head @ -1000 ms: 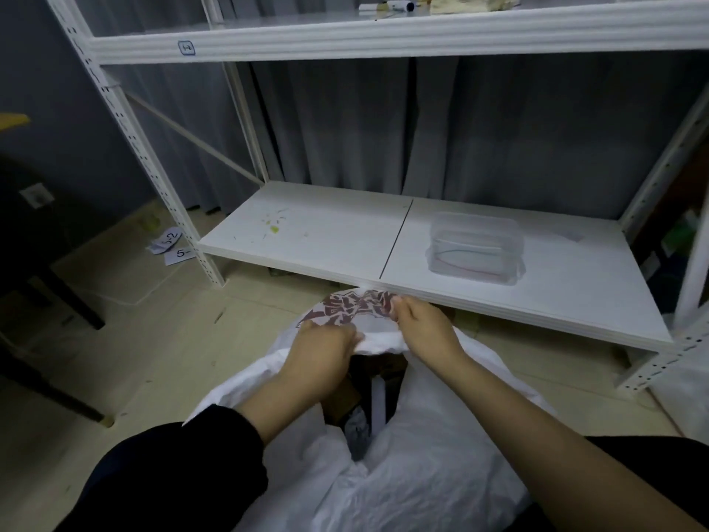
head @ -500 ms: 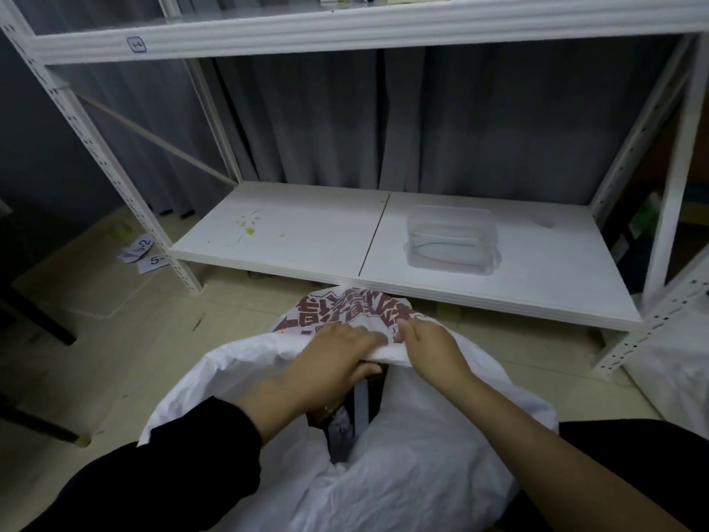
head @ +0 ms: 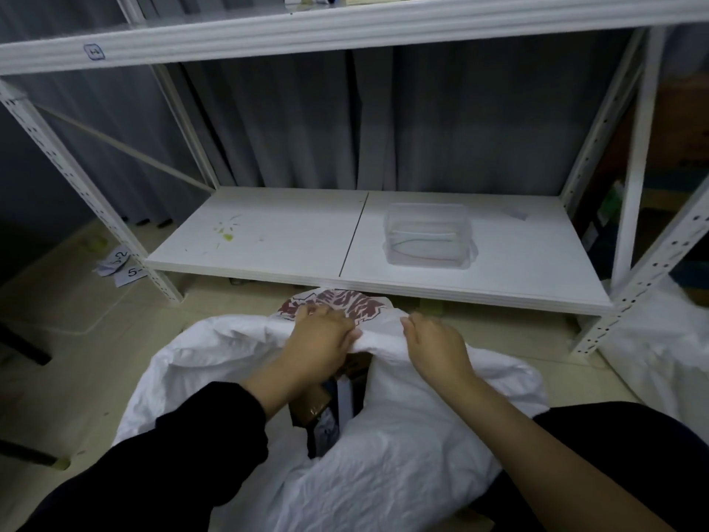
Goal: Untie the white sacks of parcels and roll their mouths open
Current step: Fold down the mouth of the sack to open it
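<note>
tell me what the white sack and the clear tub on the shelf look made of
The white sack: probably woven plastic, matte; it holds stiff, crinkled folds and carries red print, though no weave is visible. The clear tub: thin transparent plastic, faintly glossy; the shelf board shows through its walls.

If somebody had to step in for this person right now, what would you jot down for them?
Left hand: grips the far rim of the sack.
Right hand: grips the same rim, just to the right.
Things: the sack is on the floor in front of the low shelf; parcels show through its mouth. A second sack is at the right edge, its mouth out of view.
Done: this sack is untied and open, with the far rim turned outward so its red print shows.
Left: roll the rim down all round, then probably see to the second sack.
</note>
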